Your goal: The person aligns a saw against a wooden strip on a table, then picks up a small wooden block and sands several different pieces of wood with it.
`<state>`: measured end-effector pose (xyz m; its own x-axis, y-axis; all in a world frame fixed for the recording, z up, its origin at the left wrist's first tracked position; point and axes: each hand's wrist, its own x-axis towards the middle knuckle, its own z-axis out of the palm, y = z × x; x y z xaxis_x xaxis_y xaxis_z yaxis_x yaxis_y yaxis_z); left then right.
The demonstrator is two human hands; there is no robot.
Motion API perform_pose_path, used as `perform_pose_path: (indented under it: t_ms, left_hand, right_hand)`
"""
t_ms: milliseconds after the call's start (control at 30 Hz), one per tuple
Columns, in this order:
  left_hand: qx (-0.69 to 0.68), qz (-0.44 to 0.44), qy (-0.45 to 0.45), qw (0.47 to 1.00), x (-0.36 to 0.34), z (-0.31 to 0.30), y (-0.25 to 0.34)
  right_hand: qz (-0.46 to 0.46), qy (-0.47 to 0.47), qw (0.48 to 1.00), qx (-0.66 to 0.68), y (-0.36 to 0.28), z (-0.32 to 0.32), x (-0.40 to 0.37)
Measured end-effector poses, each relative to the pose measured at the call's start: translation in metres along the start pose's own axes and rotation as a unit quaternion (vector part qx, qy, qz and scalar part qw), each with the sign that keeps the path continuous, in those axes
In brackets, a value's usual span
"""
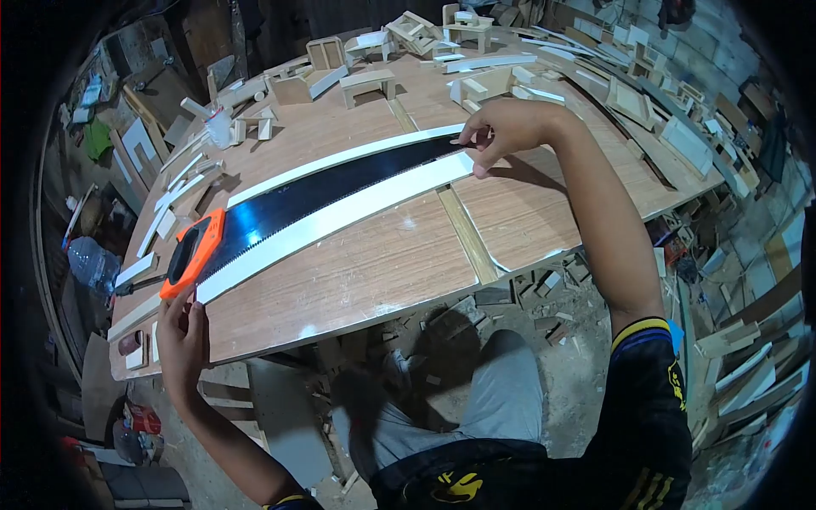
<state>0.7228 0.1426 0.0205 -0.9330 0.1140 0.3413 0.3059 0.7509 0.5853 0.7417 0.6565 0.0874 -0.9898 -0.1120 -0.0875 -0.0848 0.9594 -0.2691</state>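
A handsaw (293, 197) with a dark blade and an orange handle (197, 246) lies flat on the wooden table. Along its toothed edge runs a long white strip (340, 210), and another white strip (340, 157) lies along its back edge. My left hand (183, 330) pinches the near end of the front strip, just below the saw handle. At the far end, my right hand (510, 132) has its thumb against the same strip's end and its curled index finger by the saw's tip.
Small wooden stools and frames (370, 83) stand along the table's (365, 272) back. White strips (178, 191) and a white cup (219, 127) sit at the left. More boards and frames (633, 104) lie on the right. Wood offcuts (552, 327) litter the floor below the front edge.
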Motion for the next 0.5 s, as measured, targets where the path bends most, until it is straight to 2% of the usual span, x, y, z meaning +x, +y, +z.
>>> perform_pose_path:
  t_ms: [500]
  left_hand:
    - [0.031,-0.001,0.003,1.0,-0.0026,-0.0021,0.0079]
  right_hand:
    - [-0.007,-0.002,1.0,-0.019,-0.0047,0.0008,0.0011]
